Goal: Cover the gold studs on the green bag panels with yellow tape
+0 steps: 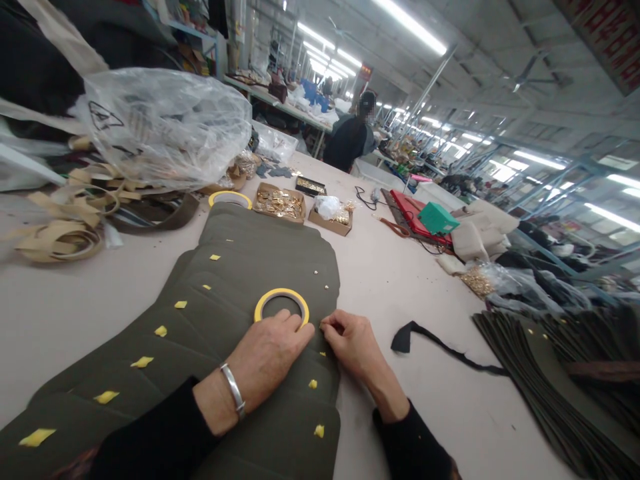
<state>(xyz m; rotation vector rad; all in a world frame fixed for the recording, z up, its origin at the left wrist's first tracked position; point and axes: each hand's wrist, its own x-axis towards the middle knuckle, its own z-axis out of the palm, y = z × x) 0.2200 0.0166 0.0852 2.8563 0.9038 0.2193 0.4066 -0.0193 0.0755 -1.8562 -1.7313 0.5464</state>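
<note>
Overlapping dark olive fabric panels [240, 267] run down the table in front of me, with small yellow tape pieces [143, 362] stuck along both sides. My left hand [270, 353] grips the near rim of a roll of yellow tape [282, 293] above the panels; a silver bangle is on that wrist. Close to it, at the panels' right edge, my right hand [353, 340] has thumb and forefinger pinched together. What lies between those fingertips is too small to name. Two small shiny metal pieces [321, 280] sit on the panel beyond that hand.
Past the panels are another tape roll [230, 199] and boxes of gold-coloured metal parts [280, 202]. A plastic bag [170, 127] and tan strips [65, 233] lie left. On the right are a black strip [440, 347] and stacked olive pieces [545, 393]. A person [347, 140] is farther back.
</note>
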